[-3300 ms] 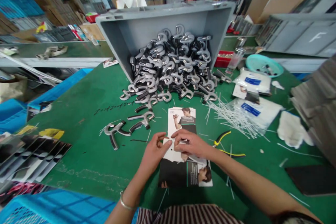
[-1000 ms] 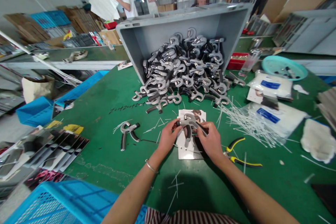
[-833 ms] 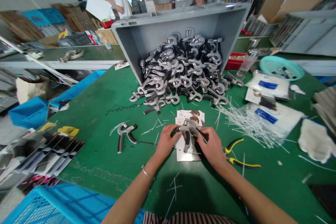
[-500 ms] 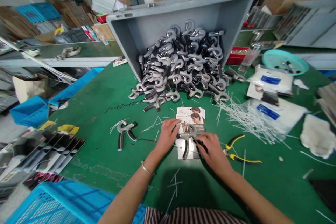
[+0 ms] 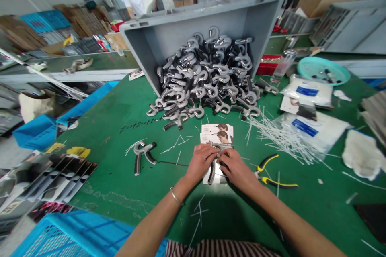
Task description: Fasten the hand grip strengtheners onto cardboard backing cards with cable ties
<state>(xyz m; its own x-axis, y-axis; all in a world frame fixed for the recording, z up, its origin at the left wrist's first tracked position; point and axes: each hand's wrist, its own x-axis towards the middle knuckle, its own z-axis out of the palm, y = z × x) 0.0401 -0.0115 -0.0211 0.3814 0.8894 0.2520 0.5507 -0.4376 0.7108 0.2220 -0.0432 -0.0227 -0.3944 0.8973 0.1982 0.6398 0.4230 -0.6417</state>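
A grey-and-black two-handled tool with a ring-shaped head lies on a small stack of printed cards in front of me. My left hand is closed on the tool near its head, fingertips bent over it. My right hand is closed beside it in a pinch, its fingertips meeting the left ones; what they pinch is hidden. The fingers cover much of the tool's head and one handle. Another such tool rests to the left. Yellow-and-black pliers lie open to the right of my right hand.
A tipped grey crate spills many similar tools onto the green table. White cable ties, plastic bags and a turquoise plate sit to the right. Fanned cards and a blue basket stand left; people are behind.
My hands have come together over the tool's head; the left moved right and the right moved left. A person in the background has shifted with the white sheet they hold.
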